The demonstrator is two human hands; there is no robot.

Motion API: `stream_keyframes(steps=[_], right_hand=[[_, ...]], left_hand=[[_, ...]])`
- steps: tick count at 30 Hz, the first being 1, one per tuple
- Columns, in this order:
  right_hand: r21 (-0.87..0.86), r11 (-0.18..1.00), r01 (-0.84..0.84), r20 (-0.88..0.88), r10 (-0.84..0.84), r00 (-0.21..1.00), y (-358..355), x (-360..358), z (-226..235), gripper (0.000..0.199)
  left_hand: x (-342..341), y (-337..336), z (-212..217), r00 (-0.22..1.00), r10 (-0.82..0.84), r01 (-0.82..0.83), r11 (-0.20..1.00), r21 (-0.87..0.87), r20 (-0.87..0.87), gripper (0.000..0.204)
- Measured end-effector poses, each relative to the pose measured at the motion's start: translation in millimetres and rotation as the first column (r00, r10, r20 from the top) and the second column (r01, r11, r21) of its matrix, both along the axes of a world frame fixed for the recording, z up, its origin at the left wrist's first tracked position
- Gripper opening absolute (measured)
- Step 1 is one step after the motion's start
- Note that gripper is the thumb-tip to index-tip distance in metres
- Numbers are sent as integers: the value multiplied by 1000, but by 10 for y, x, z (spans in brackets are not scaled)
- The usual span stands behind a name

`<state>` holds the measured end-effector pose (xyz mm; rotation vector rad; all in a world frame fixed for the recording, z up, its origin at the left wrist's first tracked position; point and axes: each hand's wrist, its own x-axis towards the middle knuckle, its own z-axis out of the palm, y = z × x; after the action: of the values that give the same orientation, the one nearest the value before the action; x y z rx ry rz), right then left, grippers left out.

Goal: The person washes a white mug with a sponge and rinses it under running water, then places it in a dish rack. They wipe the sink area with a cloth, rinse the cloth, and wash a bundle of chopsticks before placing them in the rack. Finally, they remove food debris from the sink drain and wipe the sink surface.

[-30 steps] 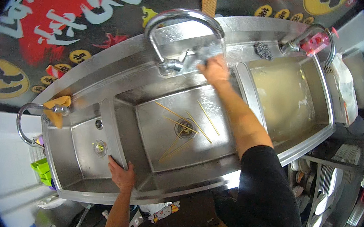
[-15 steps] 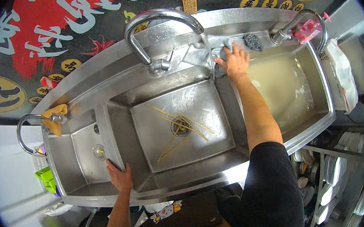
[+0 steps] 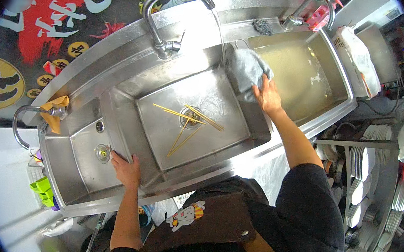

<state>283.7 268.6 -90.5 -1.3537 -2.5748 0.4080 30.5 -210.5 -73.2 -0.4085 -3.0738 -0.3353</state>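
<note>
While the left hand rests open on the sink rim, the outstretched right hand presses a grey cloth flat.

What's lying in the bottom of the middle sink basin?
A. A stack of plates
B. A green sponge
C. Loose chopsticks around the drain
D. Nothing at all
C: several thin yellow chopsticks lie scattered over the drain of the middle basin, while the right hand presses a grey cloth on the divider and the left hand rests on the basin's front edge.
</note>
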Motion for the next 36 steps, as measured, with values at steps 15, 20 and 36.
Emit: stream_keyframes(steps=[15,20,36], right_hand=[[195,956,-218,204,178,963,-1161,1005,178,35],[303,924,-234,105,212,972,-681,423,-98,29],[-897,441,-43,-430,-843,321,421,-2361,-513,35]], left_hand=[[-4,-114,-82,998,2,-3,1000,8,68,88],[-54,12,55,994,58,-55,998,-27,97,87],[-150,-17,-98,996,72,-71,997,-12,45,87]])
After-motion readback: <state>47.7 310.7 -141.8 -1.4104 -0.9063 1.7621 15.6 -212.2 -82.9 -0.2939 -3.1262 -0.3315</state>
